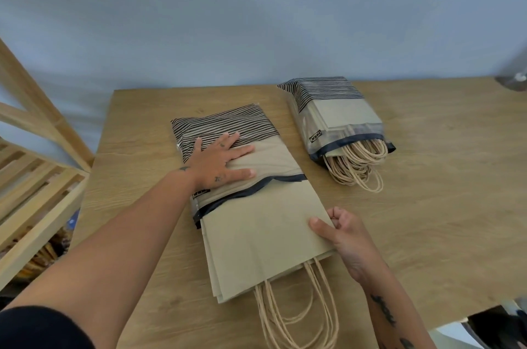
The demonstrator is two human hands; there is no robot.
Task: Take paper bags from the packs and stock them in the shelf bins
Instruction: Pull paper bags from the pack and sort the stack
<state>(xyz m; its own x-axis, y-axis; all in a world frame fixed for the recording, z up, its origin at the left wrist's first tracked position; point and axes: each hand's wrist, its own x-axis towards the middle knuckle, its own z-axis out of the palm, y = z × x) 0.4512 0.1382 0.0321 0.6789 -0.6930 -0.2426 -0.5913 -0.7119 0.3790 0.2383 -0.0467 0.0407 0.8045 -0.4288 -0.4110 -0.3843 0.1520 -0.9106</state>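
A plastic pack (228,126) with black stripes lies in the middle of the wooden table (427,191). A stack of tan paper bags (262,237) sticks halfway out of its open end, twine handles (296,317) pointing toward me. My left hand (219,161) lies flat on the pack, fingers spread, pressing it down. My right hand (346,237) pinches the right edge of the bag stack, thumb on top. A second striped pack (339,117) of bags lies farther back right, its handles spilling out.
A wooden slatted shelf (37,177) stands at the left, right beside the table's left edge. A blue wall runs behind the table. Bare tabletop shows to the right of both packs. A grey object (513,77) sits at the far right corner.
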